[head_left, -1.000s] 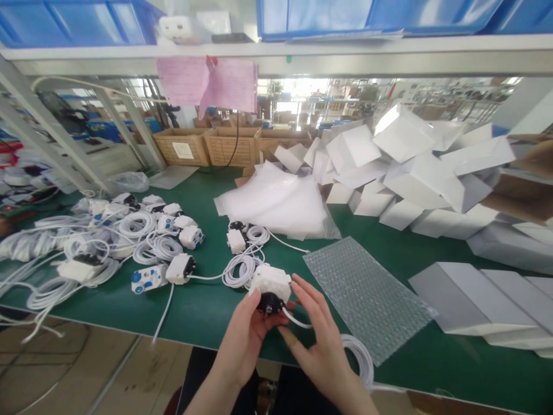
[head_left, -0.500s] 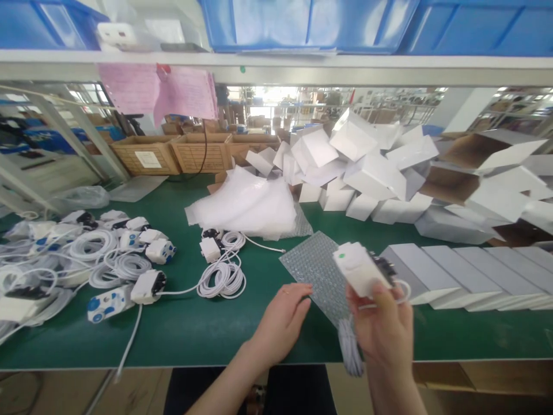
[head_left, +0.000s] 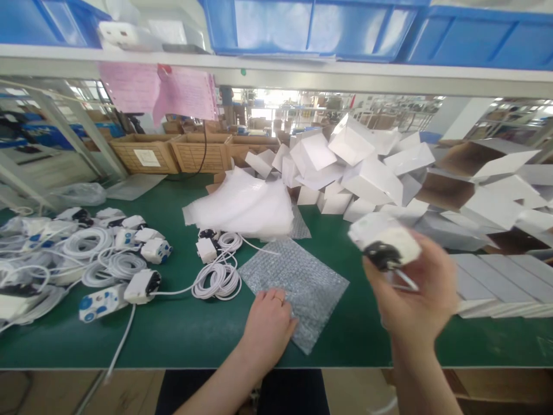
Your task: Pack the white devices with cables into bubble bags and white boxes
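Head view: two hands over one green surface. Right hand, raised clear of it: thumb and fingers closed round one white adapter block, its black plug face turned down, white cable trailing below. Left hand, one ring on a finger: palm down on one bubble-wrap sheet, fingers close together; cannot tell whether they pinch it. Block is right of the sheet, apart from it.

Left of the hands: one blue-dotted white block beside one black-faced white block. Between these and the sheet: two cable coils, one small white block next to them. Far left: heap of corded units, too tangled to count.

Right: slanted row of pale boxes, at least three.

Farther back: one pile of white foam sheets; jumbled white cartons, count uncertain; three brown boxes, leftmost with one white label, text illegible.

Above: pink papers under one red clip, writing unreadable; shelf with three blue bins. Brands: none legible.
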Tool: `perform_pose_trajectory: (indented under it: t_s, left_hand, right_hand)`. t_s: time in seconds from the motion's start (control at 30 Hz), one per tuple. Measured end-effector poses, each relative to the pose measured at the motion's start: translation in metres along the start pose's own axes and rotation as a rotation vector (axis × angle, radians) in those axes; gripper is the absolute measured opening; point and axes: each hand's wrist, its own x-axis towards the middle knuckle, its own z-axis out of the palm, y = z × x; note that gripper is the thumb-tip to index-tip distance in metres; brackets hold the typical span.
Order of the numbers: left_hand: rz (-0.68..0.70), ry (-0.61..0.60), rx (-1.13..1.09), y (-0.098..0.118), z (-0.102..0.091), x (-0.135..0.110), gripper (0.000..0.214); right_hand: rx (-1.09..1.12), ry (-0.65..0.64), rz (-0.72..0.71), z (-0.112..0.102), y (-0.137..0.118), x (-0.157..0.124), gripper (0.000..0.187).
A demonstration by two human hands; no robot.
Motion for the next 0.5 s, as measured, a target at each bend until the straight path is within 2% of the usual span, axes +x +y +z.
perform_pose_trajectory:
  t_s: [0.03,0.1,0.2,0.27,0.4,0.5]
  left_hand:
    - [0.018,-0.011,-0.024,0.003,0.003,0.0,0.003]
    - [0.063,-0.034,-0.092,0.009,0.012,0.001,0.013]
    - [0.076,-0.032,-0.201,0.014,0.027,0.007,0.019]
    - [0.031,0.007,-0.275,0.011,0.034,0.012,0.011]
    - [-0.112,0.148,-0.433,-0.006,0.041,0.024,0.019]
    - [-0.197,0.287,-0.499,-0.018,0.036,0.032,0.024]
  right_hand:
    - [0.049,-0.107,0.039,0.008,0.007,-0.007,0.053]
    - [0.119,-0.261,0.214,0.022,0.025,-0.023,0.049]
    - [0.166,-0.3,0.504,0.03,0.047,-0.042,0.048]
    - [0.174,-0.318,0.593,0.025,0.055,-0.047,0.049]
    - [0.136,-0.51,0.603,-0.001,0.053,-0.049,0.048]
    - [0.003,-0.747,0.436,-0.013,0.042,-0.051,0.039]
